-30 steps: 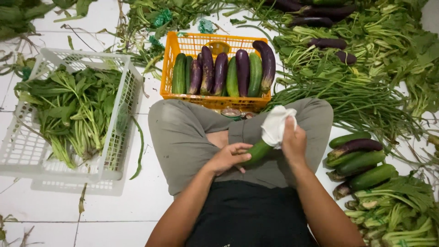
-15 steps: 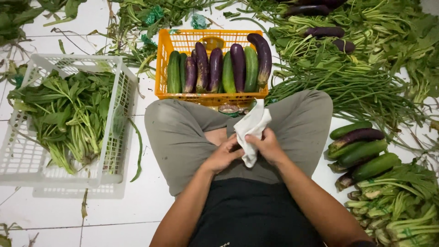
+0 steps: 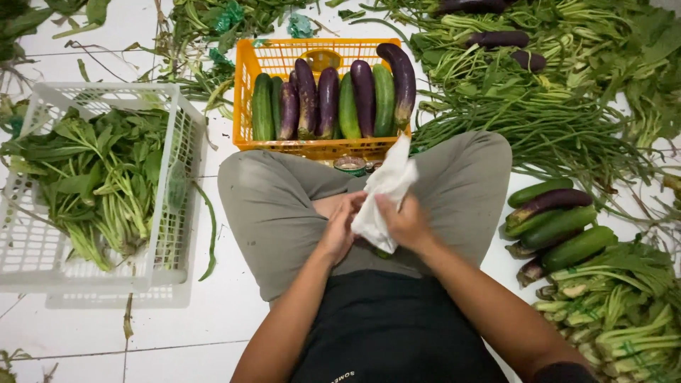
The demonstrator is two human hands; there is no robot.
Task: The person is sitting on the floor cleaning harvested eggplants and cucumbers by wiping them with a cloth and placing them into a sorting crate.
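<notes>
Hands meet over the lap, both on a white cloth (image 3: 386,195). Right hand (image 3: 406,223) has its grip closed around the cloth, fingers pinching it from the right side; upper part of the cloth sticks up loose above the fist. Left hand (image 3: 342,227) is curled, fingertips pressing the cloth's left edge. A small patch of green vegetable (image 3: 383,252) shows under the cloth, mostly wrapped; can't tell which hand carries it.

Person sits cross-legged on the white tiled floor (image 3: 177,326), knees spread wide. Orange crate (image 3: 316,145) sits just beyond the shins, near edge almost touching them, filled with upright cucumbers (image 3: 347,106) and eggplants (image 3: 328,99) in a row; back part of the crate has free space. White basket (image 3: 177,206) of leafy greens (image 3: 99,177) sits just beside the left knee. Pile of loose cucumbers and eggplants (image 3: 557,220) lies just beside the right knee, bundled greens (image 3: 617,305) behind it. Long beans (image 3: 553,135) spread beyond the right knee. Open floor only front-left, between basket and thigh.
</notes>
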